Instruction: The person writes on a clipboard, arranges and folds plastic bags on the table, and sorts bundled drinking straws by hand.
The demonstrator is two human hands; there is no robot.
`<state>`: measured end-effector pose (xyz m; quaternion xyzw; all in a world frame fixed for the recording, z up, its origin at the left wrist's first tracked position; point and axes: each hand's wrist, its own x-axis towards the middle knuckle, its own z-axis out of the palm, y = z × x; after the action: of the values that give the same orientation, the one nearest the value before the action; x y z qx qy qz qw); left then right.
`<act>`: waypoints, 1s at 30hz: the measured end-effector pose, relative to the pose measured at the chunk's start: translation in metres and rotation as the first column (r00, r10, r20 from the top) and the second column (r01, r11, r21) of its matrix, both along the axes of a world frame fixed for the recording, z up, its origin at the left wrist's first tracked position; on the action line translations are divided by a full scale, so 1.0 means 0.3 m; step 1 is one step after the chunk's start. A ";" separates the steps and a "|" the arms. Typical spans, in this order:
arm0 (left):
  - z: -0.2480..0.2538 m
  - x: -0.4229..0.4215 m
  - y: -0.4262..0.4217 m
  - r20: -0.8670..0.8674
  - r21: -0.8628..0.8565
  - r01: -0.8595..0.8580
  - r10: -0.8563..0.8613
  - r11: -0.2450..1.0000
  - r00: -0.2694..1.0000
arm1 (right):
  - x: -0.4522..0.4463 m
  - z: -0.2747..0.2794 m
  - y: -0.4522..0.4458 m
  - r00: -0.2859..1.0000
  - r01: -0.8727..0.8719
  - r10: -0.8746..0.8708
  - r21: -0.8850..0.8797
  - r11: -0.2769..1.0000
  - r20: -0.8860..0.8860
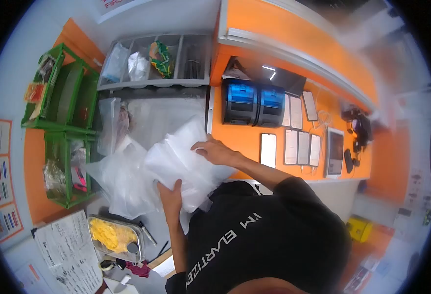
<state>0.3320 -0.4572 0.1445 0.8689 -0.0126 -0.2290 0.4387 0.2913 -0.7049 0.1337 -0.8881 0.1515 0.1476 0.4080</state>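
Note:
Crumpled, translucent white plastic bags [179,159] are between my two hands, in front of my black shirt. My right hand [218,150] pinches their upper right part, thumb and fingers pressed on the film. At the lower edge, my left hand [170,193] grips the same plastic, its thumb in front and its other fingers partly hidden. More clear plastic bags [125,183] lie spread to the left, touching the held ones. What is inside the plastic, if anything, cannot be made out.
Green bins [71,198] stand at the left, and a divided grey tray [176,41] is at the back. An orange counter [242,152] on the right bears phones [268,151] and blue-black drawer boxes [240,103]. A container of yellow food [112,237] sits lower left.

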 end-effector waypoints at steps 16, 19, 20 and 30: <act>0.063 -0.200 -0.209 0.250 0.141 0.529 -0.547 0.837 0.799 | 0.017 -0.054 0.095 0.871 0.488 -0.416 0.556 0.672 -0.262; 0.073 -0.196 -0.112 0.223 -0.079 0.589 -0.562 0.804 0.797 | -0.015 -0.127 0.072 0.887 0.451 -0.421 0.553 0.701 -0.190; 0.086 -0.158 -0.064 -0.045 -0.274 0.444 -0.473 0.853 0.880 | -0.026 -0.157 0.066 0.872 0.476 -0.432 0.603 0.641 -0.230; 0.104 -0.023 0.235 0.483 0.588 -0.202 -0.140 0.783 0.865 | -0.059 -0.046 -0.005 0.851 0.408 -0.494 0.816 0.410 -0.178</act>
<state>0.3251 -0.3868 0.1756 0.9927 -0.0351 0.0210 0.1131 0.2737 -0.7063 0.1198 -0.5178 0.2775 0.0451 0.8080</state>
